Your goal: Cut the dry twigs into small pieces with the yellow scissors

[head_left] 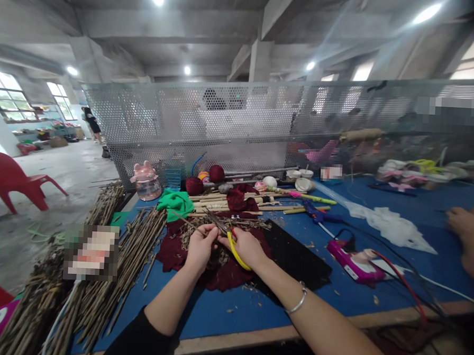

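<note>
My left hand (200,248) is closed in a pinch on a thin dry twig (181,218), which points up and to the left. In my right hand (247,247) are shears with yellow and red handles (237,256); their dark metal blades lie close to my left fingertips. Beneath both hands, a dark red cloth (224,276) is spread on the blue tabletop, with a heap of short twig clippings (258,224) on it. Whether the blades touch the twig is hard to make out.
Long dry sticks (132,251) lie bundled at left. A green cloth (177,203), dark red yarn balls (216,174) and a pink-lidded jar (147,183) stand behind. At right are a blue glue gun (318,213), a purple power strip (355,266) and another person's hand (463,226).
</note>
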`<state>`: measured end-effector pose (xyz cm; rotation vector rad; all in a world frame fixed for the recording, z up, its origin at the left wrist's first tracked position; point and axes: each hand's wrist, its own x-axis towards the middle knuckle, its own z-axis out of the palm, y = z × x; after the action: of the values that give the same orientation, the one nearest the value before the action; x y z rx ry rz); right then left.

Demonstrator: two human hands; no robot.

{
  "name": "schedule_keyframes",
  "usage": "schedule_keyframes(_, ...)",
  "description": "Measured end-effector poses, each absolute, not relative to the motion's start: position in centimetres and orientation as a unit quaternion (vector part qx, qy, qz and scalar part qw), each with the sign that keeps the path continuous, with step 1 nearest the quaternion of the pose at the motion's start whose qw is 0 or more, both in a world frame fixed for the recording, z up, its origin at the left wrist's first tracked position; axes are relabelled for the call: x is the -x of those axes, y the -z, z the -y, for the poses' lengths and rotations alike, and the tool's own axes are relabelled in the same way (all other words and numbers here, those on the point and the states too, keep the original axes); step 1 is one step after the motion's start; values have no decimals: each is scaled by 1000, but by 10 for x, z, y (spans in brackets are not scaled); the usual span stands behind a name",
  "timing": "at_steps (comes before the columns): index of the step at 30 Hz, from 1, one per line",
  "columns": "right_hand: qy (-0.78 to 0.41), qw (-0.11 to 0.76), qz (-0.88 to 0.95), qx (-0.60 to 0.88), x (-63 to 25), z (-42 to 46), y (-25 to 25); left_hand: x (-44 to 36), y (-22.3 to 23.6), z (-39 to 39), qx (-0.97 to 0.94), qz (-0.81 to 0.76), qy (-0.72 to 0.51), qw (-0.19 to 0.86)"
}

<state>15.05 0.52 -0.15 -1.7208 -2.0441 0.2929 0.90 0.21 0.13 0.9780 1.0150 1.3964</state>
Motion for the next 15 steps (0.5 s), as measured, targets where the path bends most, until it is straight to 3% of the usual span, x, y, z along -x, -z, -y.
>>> schedule_keyframes(8, -152, 269, 722, 619, -157, -14, 6, -7, -3, -5, -467, -435, -605, 475)
schedule_keyframes(15, -131, 379, 708, 582, -167, -21, 10, 2, -11, -4, -623, -427, -588, 288)
